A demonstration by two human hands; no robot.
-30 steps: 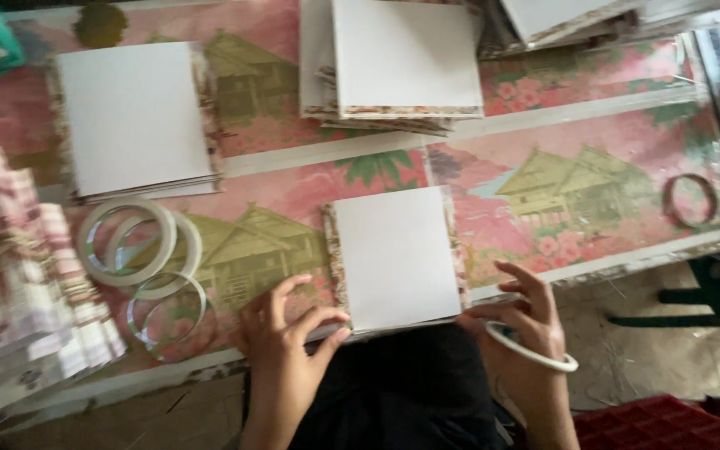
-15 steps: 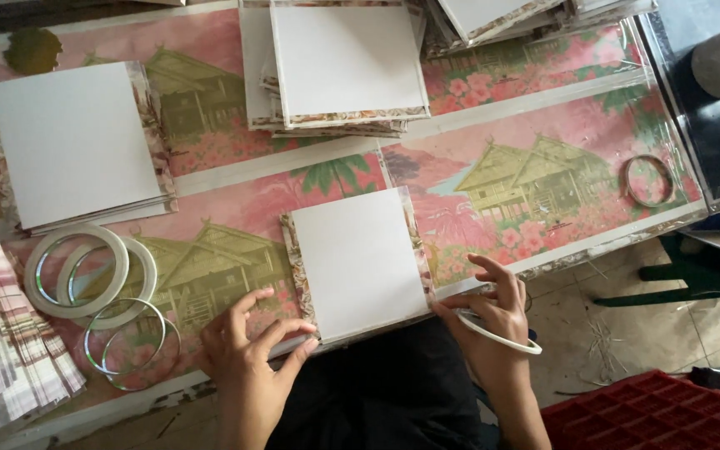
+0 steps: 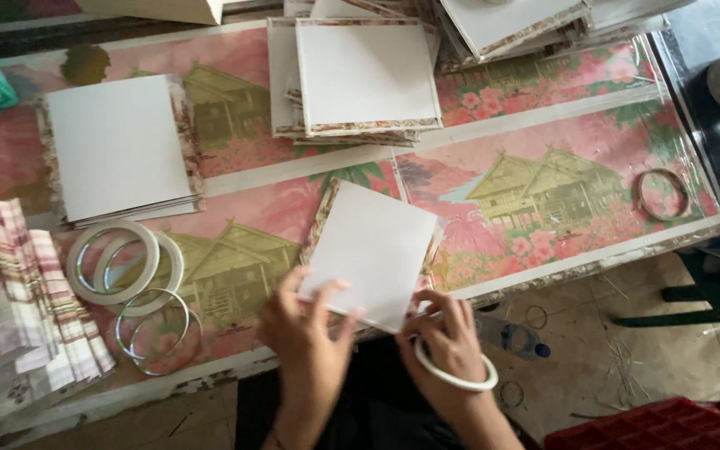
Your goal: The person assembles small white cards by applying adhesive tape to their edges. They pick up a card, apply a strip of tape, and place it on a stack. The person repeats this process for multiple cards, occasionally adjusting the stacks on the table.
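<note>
Head view: left hand (image 3: 310, 333) and right hand (image 3: 447, 342), fingers curled, pinching white card (image 3: 372, 250) by its near corners at table (image 3: 543, 267) front edge, tilted, probably for squaring. Tape roll (image 3: 453, 377) ringing right wrist, kept handy.

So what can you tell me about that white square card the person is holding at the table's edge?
The white card is a flat, plain board, paper-like, with a patterned border peeking out along its left edge. It lies tilted on the pink picture-printed table cover. The left hand presses its lower left corner; the right hand touches its lower edge.
</note>
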